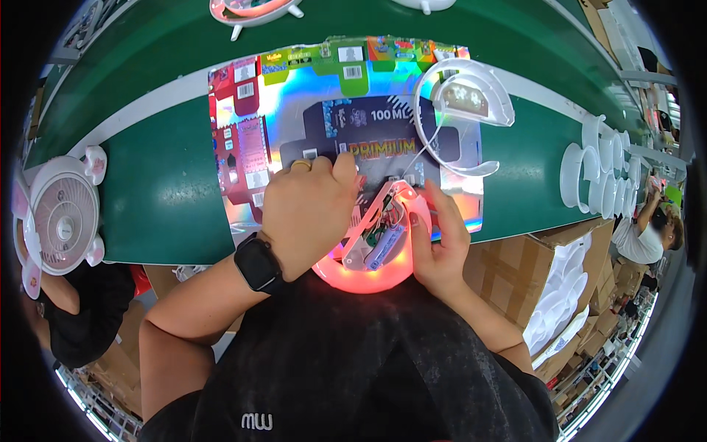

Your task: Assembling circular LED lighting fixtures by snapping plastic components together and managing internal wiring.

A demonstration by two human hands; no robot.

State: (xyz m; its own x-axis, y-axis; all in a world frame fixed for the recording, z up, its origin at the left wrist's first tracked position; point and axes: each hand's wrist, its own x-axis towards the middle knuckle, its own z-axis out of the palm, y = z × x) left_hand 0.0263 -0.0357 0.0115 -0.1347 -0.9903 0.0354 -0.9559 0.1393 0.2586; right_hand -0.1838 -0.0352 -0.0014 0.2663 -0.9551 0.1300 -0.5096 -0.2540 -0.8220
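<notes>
Two hands work at the near edge of the green bench (162, 199). One pink glowing half-round shell (368, 269) sits at the picture's six o'clock, against the person's dark shirt. One clear panel with a circuit board and blue cell (375, 236) lies in it, its long axis running from seven o'clock to one o'clock. The left hand (305, 214), with one black wristwatch (258, 264) and one ring, pinches the panel's upper end in a narrow grip. The right hand (442, 243) cups the shell's right rim. Beyond lies one shiny flattened carton sheet (258, 147); on it, one clear ring part (464, 96). At nine o'clock, one small pink fan (62, 217).
</notes>
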